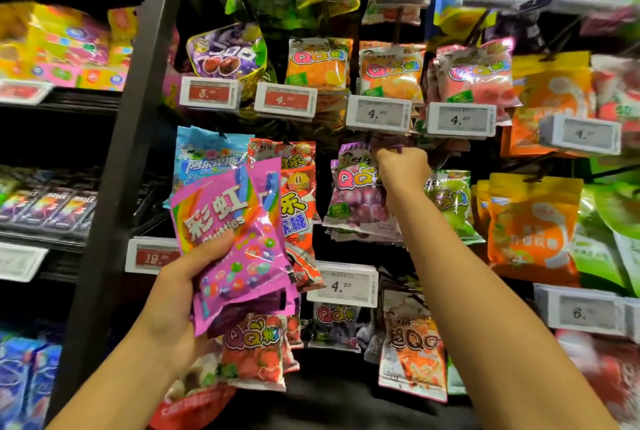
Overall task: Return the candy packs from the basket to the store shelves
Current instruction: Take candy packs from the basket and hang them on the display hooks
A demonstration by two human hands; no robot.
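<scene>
1. Nearest the camera, a person's left hand [180, 294] grips a small stack of pink Skittles packs [235, 239], thumb across the front of the top pack and fingers curled behind, holding them upright in front of the lower-left pegs. How many packs are in the stack cannot be told exactly.

2. Further out, the right hand [403, 166] reaches to the middle of the display, its fingers pinched on the top edge of a purple grape QQ gummy pack [356, 194] just under a 4.20 price tag [379, 116]. The peg itself is hidden behind the hand and tag.

3. The step in hand appears to be hanging the grape pack on its hook, in front of matching packs that hang there already. Judged from this, the next move calls for lining the pack's hang-hole up with the peg tip and sliding it back, then finding the right place for the Skittles packs.

4. The basket named in the task is not in view; the candy being returned is in the two hands only.

5. Behind, the peg wall [346, 249] carries rows of hanging bags: orange QQ packs [320, 64] and pink ones [474, 73] above, green ones to the right, strawberry ones [256, 350] low down.

6. At far left, shelves [69, 100] hold boxed sweets, blurred.
</scene>
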